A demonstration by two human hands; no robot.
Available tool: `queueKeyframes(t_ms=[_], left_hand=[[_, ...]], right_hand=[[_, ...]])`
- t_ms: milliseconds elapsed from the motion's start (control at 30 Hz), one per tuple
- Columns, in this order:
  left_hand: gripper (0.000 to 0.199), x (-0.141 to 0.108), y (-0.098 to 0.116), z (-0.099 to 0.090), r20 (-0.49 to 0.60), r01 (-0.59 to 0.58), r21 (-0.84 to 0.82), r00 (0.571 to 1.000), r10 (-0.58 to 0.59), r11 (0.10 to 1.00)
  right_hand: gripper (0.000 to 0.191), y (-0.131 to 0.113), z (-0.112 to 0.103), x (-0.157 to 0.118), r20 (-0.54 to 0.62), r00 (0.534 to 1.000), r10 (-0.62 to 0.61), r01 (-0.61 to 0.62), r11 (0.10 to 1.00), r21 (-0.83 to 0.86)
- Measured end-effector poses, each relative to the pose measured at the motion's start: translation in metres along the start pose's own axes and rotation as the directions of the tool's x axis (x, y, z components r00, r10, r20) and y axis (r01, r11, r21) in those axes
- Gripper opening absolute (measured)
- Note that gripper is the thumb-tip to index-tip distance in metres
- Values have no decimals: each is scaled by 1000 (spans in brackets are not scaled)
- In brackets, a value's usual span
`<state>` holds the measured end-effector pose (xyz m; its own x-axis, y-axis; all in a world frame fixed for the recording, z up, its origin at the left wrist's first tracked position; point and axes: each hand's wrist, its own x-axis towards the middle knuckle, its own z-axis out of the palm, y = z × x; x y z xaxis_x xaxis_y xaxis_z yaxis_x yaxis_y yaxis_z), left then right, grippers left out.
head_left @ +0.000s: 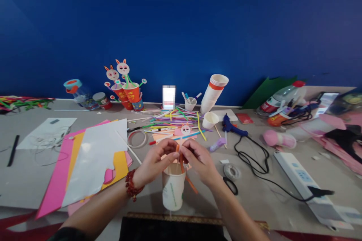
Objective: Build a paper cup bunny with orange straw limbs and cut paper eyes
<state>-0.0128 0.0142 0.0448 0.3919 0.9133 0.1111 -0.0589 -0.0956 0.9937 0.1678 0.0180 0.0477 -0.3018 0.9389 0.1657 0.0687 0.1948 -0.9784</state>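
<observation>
A white paper cup (173,192) with green print stands upright near the table's front edge. Just above its rim, my left hand (160,158) pinches an orange straw (181,162). From the other side my right hand (199,160) closes its fingers on an orange straw too; the fingertips partly hide whether it is one bent straw or two. The lower end reaches toward the cup's mouth. Another orange strip (192,185) lies on the table to the right of the cup. Behind my hands is a rabbit face cutout (185,129).
Coloured straws (169,118) lie heaped behind my hands. Decorated red cups (132,94) and a cup stack (210,94) stand by the wall. Coloured paper sheets (96,158) are at left. A glue gun (233,126), its cord, tape (232,172) and a power strip (302,180) lie right.
</observation>
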Motion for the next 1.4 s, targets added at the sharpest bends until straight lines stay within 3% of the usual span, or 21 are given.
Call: queueKeyframes(t_ms=[100,200,300,400,700,867,1033,1167,1300,1367,1400], left_hand=[[42,-5,1,-14,109,-63,144,993,48,988],[65,-11,-2,-24,201,-20,290,979,-40,957],[59,-16,-6,-25,159,34,384,982,-102,923],[55,-18,-8,-21,99,7,363,994,-46,932],[88,-27,-7,-8,108,-55,401,994,13,915],[86,-28,-3,-5,93,-33,319,996,3,947],[85,-31,-6,-7,49,-72,357,997,59,931],[81,-33,-11,-6,-2,-89,456,995,100,886],[89,-33,-3,-13,17,-151,502,986,164,852],[82,-34,-1,-24,-55,-174,480,972,228,860],[66,-34,-3,-30,-152,-174,444,952,265,879]], right_hand=[[33,2,-2,-1,-4,1000,-3,3,1000,1],[33,3,-3,-1,-13,1000,21,-21,1000,18],[34,2,-3,-2,-11,1000,26,-26,1000,-3],[33,0,-3,-2,-22,1000,1,-2,1000,-22],[25,-3,-4,-4,-54,995,-83,72,981,-179],[25,-4,-12,-7,-35,995,-91,85,984,-155],[30,2,-19,-19,26,995,-98,100,986,-135],[63,5,-16,-28,155,987,34,-12,990,-140],[55,17,-12,-30,143,987,79,-74,997,-35],[51,26,-12,-30,112,992,65,-71,997,43],[52,31,-13,-30,98,993,63,-71,994,83]])
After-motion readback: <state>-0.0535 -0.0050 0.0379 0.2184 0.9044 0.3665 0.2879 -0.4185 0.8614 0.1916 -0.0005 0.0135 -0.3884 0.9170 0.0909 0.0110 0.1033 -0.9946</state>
